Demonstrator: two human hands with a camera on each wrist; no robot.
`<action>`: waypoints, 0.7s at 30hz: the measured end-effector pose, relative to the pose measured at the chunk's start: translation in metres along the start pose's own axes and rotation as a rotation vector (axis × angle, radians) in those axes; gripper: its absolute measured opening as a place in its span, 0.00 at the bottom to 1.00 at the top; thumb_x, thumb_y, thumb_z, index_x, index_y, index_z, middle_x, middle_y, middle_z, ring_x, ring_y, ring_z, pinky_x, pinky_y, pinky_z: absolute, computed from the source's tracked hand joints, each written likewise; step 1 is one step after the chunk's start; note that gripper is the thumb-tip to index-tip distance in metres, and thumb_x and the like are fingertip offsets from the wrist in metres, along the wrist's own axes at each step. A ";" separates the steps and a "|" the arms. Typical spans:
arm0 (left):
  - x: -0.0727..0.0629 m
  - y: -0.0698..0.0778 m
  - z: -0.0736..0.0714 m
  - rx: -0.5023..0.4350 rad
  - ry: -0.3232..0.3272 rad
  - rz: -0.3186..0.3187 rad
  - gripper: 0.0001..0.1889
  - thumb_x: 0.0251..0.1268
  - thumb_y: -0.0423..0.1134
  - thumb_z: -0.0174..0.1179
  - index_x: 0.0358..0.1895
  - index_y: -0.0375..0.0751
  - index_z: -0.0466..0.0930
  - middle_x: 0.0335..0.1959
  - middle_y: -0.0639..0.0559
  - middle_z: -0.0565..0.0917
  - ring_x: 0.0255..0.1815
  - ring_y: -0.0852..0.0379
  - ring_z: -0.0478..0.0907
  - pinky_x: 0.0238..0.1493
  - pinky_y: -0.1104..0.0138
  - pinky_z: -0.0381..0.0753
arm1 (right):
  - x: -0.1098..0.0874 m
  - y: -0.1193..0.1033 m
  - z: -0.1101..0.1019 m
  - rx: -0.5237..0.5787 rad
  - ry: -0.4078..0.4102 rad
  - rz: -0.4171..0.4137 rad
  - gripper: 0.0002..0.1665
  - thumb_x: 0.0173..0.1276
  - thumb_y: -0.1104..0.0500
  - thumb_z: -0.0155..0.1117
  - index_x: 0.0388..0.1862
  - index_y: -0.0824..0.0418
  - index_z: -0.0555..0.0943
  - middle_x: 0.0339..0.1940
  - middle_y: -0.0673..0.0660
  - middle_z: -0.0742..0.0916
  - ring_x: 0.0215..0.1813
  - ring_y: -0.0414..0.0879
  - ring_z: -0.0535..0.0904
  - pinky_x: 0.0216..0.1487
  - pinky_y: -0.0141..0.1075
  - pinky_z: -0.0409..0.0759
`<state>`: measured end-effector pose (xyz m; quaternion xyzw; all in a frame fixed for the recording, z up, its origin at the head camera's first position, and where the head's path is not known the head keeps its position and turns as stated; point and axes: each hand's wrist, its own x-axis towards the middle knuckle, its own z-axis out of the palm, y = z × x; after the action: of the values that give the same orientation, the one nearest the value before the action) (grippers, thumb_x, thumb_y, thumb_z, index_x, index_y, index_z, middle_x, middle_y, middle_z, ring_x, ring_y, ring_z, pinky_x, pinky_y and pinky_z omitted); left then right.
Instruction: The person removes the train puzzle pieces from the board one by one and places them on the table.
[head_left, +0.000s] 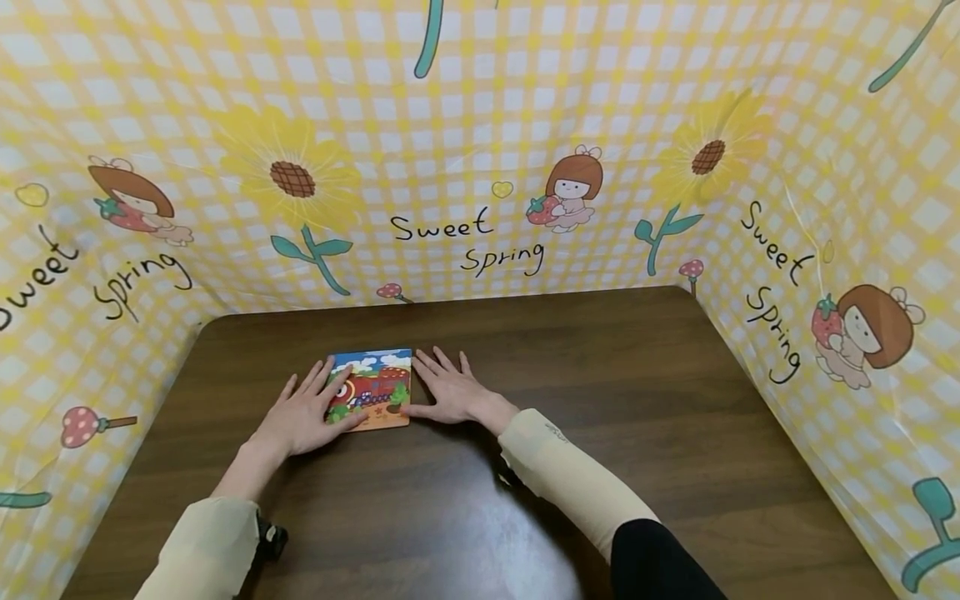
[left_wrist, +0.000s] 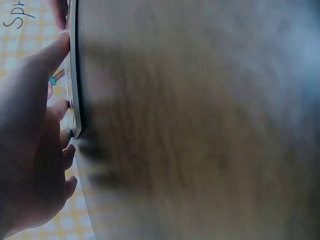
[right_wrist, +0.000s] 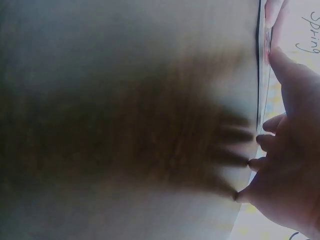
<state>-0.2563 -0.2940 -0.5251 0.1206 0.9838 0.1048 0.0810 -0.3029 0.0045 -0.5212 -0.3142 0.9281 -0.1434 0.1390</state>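
A thin, nearly square picture board (head_left: 384, 388) with a red cartoon train, blue sky and sandy ground lies flat on the table. Over its left side spreads my left hand (head_left: 300, 418), fingers extended, thumb along the bottom edge. My right hand (head_left: 453, 393) lies flat at the board's right edge, fingers spread on the wood and thumb at the lower right corner. In the left wrist view, the left thumb and fingertips rest on the board (left_wrist: 75, 75), seen edge-on. From the right wrist, the thumb meets the board's edge (right_wrist: 262, 65) while the other fingertips touch the table.
The dark wooden table (head_left: 600, 375) has rounded far corners. A yellow checked cloth (head_left: 450, 125) printed with flowers, cartoon figures and "Sweet Spring" rises behind it and along both sides. A small black object (head_left: 272, 537) sits at the left cuff.
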 end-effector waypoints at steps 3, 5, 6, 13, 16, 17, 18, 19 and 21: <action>0.000 0.004 0.002 -0.003 0.001 0.003 0.55 0.75 0.79 0.52 0.92 0.48 0.50 0.93 0.31 0.45 0.94 0.30 0.42 0.89 0.28 0.39 | -0.001 0.002 0.000 -0.001 -0.011 -0.024 0.58 0.82 0.25 0.53 0.95 0.51 0.45 0.96 0.49 0.49 0.97 0.54 0.38 0.92 0.68 0.36; 0.001 0.008 0.003 -0.002 0.007 0.007 0.55 0.75 0.79 0.52 0.92 0.48 0.50 0.93 0.31 0.45 0.94 0.31 0.42 0.89 0.29 0.39 | -0.003 0.006 0.000 0.006 -0.016 -0.033 0.58 0.82 0.26 0.55 0.95 0.51 0.45 0.96 0.50 0.49 0.97 0.54 0.37 0.93 0.67 0.34; 0.002 0.012 0.004 0.005 0.012 0.008 0.55 0.75 0.79 0.51 0.92 0.48 0.51 0.93 0.32 0.45 0.94 0.31 0.43 0.89 0.29 0.39 | -0.004 0.008 0.000 0.002 -0.016 -0.035 0.58 0.82 0.26 0.55 0.95 0.51 0.46 0.97 0.50 0.49 0.97 0.53 0.37 0.93 0.66 0.34; 0.005 0.030 0.004 0.072 0.038 0.021 0.53 0.75 0.79 0.51 0.92 0.50 0.53 0.92 0.33 0.50 0.94 0.33 0.45 0.90 0.31 0.41 | -0.019 0.020 -0.004 -0.020 -0.012 -0.043 0.59 0.81 0.24 0.54 0.95 0.50 0.45 0.97 0.49 0.49 0.97 0.53 0.38 0.93 0.66 0.36; 0.005 0.035 0.007 0.100 0.055 0.036 0.53 0.75 0.79 0.50 0.91 0.50 0.54 0.92 0.35 0.52 0.94 0.35 0.47 0.90 0.32 0.43 | -0.024 0.024 -0.004 -0.034 -0.007 -0.039 0.59 0.80 0.24 0.55 0.95 0.50 0.46 0.96 0.49 0.50 0.97 0.53 0.40 0.93 0.67 0.37; 0.005 0.037 0.007 0.105 0.063 0.042 0.53 0.75 0.79 0.51 0.91 0.50 0.55 0.92 0.35 0.53 0.94 0.35 0.48 0.90 0.32 0.44 | -0.026 0.026 -0.005 -0.039 -0.004 -0.040 0.59 0.80 0.24 0.55 0.95 0.51 0.47 0.96 0.49 0.50 0.97 0.53 0.40 0.93 0.68 0.38; 0.005 0.039 0.008 0.108 0.069 0.045 0.52 0.75 0.79 0.51 0.91 0.50 0.56 0.92 0.35 0.54 0.94 0.36 0.48 0.91 0.33 0.44 | -0.028 0.028 -0.005 -0.043 -0.002 -0.041 0.59 0.80 0.23 0.55 0.95 0.51 0.47 0.96 0.49 0.51 0.97 0.53 0.41 0.93 0.68 0.39; 0.006 0.040 0.009 0.109 0.072 0.049 0.52 0.74 0.79 0.51 0.91 0.51 0.57 0.92 0.36 0.54 0.94 0.36 0.49 0.91 0.33 0.45 | -0.030 0.030 -0.006 -0.045 -0.002 -0.043 0.59 0.80 0.23 0.55 0.95 0.51 0.48 0.96 0.49 0.51 0.97 0.53 0.41 0.92 0.68 0.39; 0.006 0.044 0.011 0.105 0.078 0.063 0.52 0.74 0.79 0.52 0.90 0.52 0.57 0.92 0.37 0.54 0.94 0.36 0.49 0.91 0.34 0.45 | -0.035 0.034 -0.007 -0.063 -0.004 -0.041 0.60 0.80 0.23 0.55 0.95 0.51 0.48 0.96 0.49 0.52 0.97 0.54 0.42 0.92 0.69 0.40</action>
<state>-0.2504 -0.2484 -0.5267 0.1512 0.9861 0.0601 0.0328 -0.2977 0.0534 -0.5207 -0.3375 0.9253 -0.1163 0.1280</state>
